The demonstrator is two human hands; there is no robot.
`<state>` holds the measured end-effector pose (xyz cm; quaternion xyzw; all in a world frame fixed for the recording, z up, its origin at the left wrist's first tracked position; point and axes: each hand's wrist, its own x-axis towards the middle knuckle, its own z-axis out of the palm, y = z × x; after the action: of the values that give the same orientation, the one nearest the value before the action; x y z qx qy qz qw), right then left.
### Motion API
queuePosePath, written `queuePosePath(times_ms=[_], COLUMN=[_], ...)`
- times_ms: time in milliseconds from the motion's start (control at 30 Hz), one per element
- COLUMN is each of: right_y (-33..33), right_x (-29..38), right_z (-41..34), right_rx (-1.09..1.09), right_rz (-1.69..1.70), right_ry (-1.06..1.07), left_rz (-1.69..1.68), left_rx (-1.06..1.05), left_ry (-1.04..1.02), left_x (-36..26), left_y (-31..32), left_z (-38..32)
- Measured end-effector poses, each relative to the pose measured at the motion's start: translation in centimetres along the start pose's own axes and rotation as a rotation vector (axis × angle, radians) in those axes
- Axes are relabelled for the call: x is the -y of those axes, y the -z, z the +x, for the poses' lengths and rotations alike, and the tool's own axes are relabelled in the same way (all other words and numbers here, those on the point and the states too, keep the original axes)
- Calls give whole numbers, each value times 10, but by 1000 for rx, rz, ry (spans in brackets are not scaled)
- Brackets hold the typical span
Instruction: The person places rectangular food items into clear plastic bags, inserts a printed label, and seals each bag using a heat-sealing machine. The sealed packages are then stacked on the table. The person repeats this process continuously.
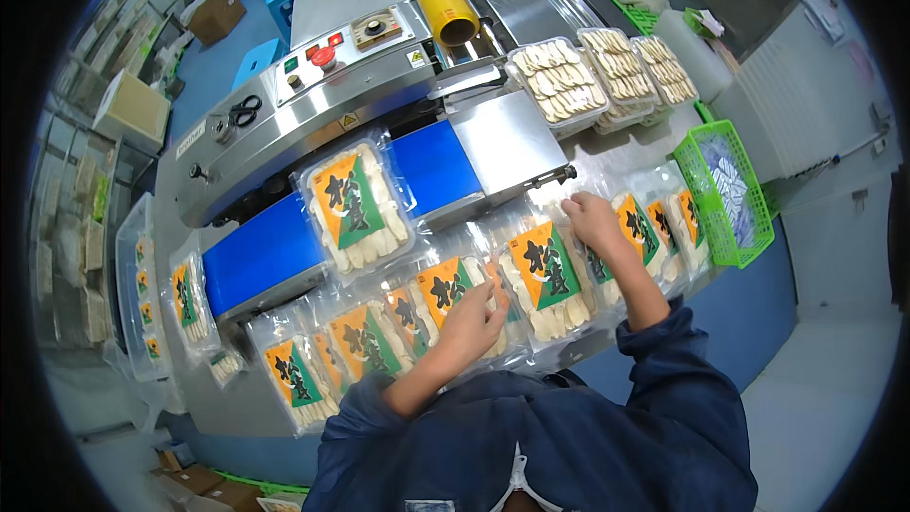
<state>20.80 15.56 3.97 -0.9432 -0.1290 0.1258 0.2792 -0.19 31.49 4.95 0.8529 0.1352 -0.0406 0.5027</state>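
My left hand [470, 321] is over a clear plastic bag of sliced mushrooms [442, 284] with an orange and green label; its fingers are curled, and whether they grip the film is unclear. Right of it lies another labelled mushroom bag [546, 267]. At that bag's upper right, my right hand [591, 219] has its fingertips drawn together near the clear film; I cannot tell if film is pinched. Several more labelled bags overlap in a row along the steel table's front edge. One labelled bag [357, 206] rests on the blue conveyor belt [266, 249].
Behind the belt stands a steel sealing machine [306, 107] with a red button and black-handled scissors [246, 110]. A yellow film roll [444, 6] lies further back. Stacked trays of sliced mushrooms [558, 82] stand right of the steel plate, beyond a green basket of small packets [757, 213].
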Motion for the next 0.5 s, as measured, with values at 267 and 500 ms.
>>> queuePosePath(times_ms=[267, 500], right_y=[-15, 80], right_x=[-6, 28], right_z=[-8, -17], right_rx=[97, 282], right_rz=[514, 928], right_ry=[-27, -156], left_rz=[-270, -693], left_rx=[-37, -146], left_ry=[154, 190], left_x=[21, -19], left_y=[-4, 16], left_z=[7, 60])
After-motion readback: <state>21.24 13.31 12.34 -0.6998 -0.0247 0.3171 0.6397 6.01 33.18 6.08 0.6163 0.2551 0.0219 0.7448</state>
